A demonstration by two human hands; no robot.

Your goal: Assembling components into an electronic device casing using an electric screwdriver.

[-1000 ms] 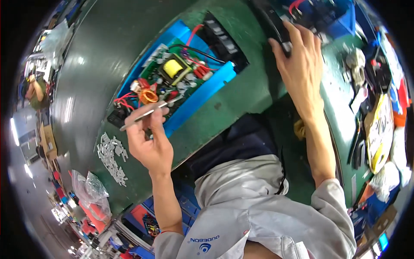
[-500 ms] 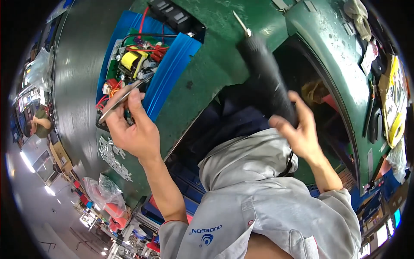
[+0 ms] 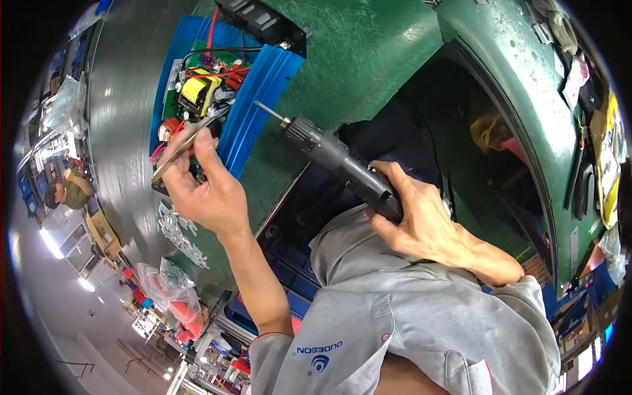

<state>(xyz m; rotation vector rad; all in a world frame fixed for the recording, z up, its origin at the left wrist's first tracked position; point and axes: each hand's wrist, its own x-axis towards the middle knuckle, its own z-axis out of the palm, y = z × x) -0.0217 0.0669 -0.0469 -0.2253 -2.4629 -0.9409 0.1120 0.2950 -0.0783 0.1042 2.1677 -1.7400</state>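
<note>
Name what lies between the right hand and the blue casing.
In the head view, the black power screwdriver extends from the right hand toward the blue casing.

Grey work shirt [image 3: 428, 309], blue chest logo [image 3: 320, 363], red-edged sleeve [image 3: 268, 355].

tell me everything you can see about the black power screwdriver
The power screwdriver has a long, roughly cylindrical black body that looks like plastic, a ribbed collar near the front, and a slim metal bit. It slants across the view, bit toward the upper left, over the near side of the blue housing; whether the tip touches that is unclear. The right hand's grip closes around its rear, partly hiding it. Whether it is running cannot be told.
</note>
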